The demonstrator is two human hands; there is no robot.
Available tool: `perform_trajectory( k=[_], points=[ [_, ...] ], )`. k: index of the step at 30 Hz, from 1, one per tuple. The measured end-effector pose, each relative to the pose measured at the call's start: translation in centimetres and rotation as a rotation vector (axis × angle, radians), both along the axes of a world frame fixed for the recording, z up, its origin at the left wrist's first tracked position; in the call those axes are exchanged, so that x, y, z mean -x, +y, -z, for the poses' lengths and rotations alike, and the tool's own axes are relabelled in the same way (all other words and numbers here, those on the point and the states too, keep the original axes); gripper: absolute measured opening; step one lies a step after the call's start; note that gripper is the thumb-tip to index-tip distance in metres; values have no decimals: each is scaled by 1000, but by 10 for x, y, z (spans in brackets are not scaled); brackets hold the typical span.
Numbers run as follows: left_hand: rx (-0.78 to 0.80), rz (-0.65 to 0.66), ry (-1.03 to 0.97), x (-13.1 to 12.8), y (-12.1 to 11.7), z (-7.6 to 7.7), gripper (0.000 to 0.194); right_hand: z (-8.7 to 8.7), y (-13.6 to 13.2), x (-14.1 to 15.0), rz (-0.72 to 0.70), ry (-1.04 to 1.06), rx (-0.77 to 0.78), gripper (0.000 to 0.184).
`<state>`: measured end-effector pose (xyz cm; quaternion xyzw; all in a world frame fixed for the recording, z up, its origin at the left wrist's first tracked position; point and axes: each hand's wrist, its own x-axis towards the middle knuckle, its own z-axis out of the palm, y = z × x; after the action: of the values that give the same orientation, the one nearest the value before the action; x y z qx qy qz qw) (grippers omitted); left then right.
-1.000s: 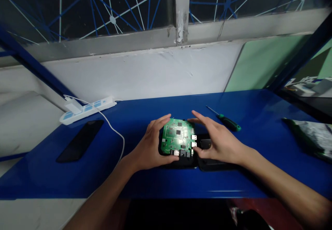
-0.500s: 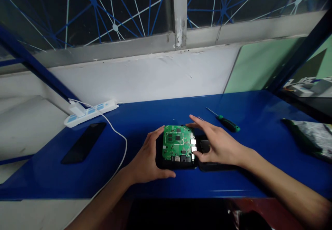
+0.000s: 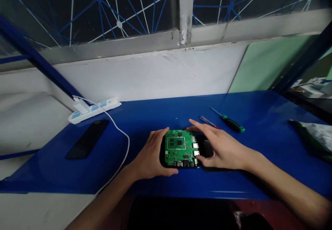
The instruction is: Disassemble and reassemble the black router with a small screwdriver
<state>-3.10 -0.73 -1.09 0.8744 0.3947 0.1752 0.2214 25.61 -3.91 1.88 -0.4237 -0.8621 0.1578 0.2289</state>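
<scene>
A green circuit board with metal ports on its right and front edges lies in a shallow black case on the blue table. My left hand wraps the case's left side, its fingers at the back corner and its thumb along the front. From the right, my right hand grips the board, thumb against the side ports and fingertips at the far right corner. Partly under that hand lies another flat black piece, mostly hidden.
Behind my right hand lie a green-and-black screwdriver and a clear tool with a red end. A black phone, a white power strip and a white cable are at left. A silvery bag sits at right.
The board has come down toward the front of the black case, so less of the case shows in front of it. Both hands keep their hold. The view has shifted slightly.
</scene>
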Motion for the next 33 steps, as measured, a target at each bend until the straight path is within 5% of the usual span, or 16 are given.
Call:
perform_trajectory(
  k=[21, 27, 33],
  points=[
    [24, 21, -34, -3, 2, -6, 115, 2, 1, 2, -35, -51, 50, 88],
    [-1, 57, -5, -4, 0, -12, 79, 2, 1, 2, -44, -45, 36, 84],
    [-3, 53, -6, -4, -1, -14, 76, 4, 1, 1, -30, -76, 55, 83]
  ],
)
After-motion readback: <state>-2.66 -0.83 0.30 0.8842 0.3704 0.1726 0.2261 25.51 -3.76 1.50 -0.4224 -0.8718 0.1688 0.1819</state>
